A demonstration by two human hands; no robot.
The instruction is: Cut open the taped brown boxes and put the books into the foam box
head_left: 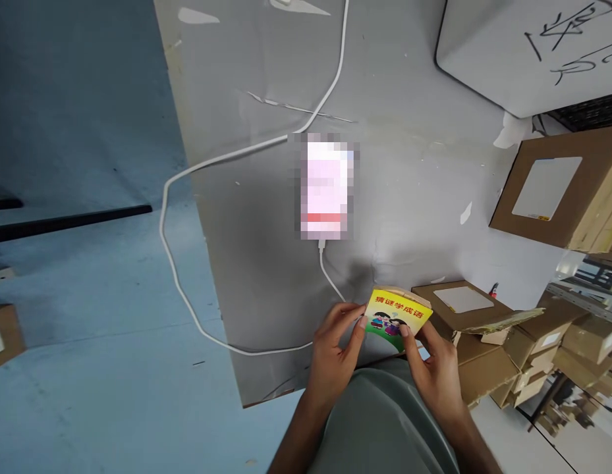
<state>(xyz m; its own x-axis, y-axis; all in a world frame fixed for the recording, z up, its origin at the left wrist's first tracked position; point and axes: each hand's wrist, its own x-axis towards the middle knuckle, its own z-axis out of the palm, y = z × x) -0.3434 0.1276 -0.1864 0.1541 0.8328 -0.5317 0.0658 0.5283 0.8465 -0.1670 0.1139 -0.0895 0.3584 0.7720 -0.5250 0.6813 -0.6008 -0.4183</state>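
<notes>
Both my hands hold a small yellow-and-green booklet (397, 317) above the near edge of the grey table. Its cover carries red Chinese characters and a drawing of two children, and a pale page edge shows along its top. My left hand (338, 345) pinches the left edge between thumb and fingers. My right hand (431, 359) grips the lower right side, its thumb lying on the cover and its other fingers hidden behind. Beyond the booklet lies a phone-shaped device (325, 187) with a lit, pixelated screen, plugged into a white cable (239, 153).
The grey table (256, 263) has scuffs and bits of stuck paper. A closed cardboard box (547, 191) stands on the right, with an open cardboard box (464, 306) nearer me. A pale panel (523, 52) with black handwriting fills the top right. Blue floor (138, 395) lies left.
</notes>
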